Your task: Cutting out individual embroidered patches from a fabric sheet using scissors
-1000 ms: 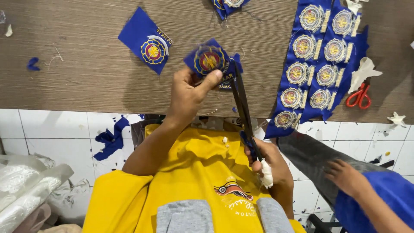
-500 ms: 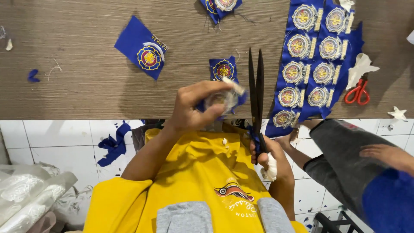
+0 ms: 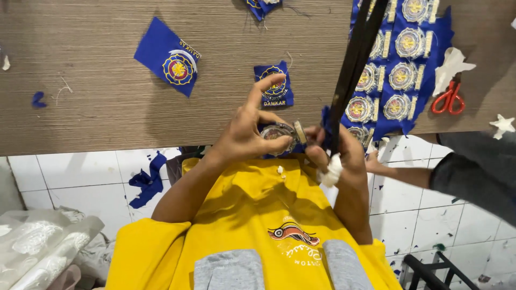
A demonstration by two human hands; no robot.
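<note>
Embroidered cloth labels lie across a brown woven tabletop. A blue diamond-shaped patch (image 3: 167, 56) with a round red-and-gold emblem sits well to the left. Near the middle, a smaller blue patch (image 3: 273, 87) carries a gold-ringed crest above a strip of lettering. At the top edge, part of another blue patch (image 3: 262, 6) shows. To the right, an uncut blue sheet of round badges (image 3: 407, 64) in gold and white, each with a small bar beside it, runs down to the table's edge. One round cut badge (image 3: 276, 133) is pinched in the left hand (image 3: 248, 134), just off the table's edge.
</note>
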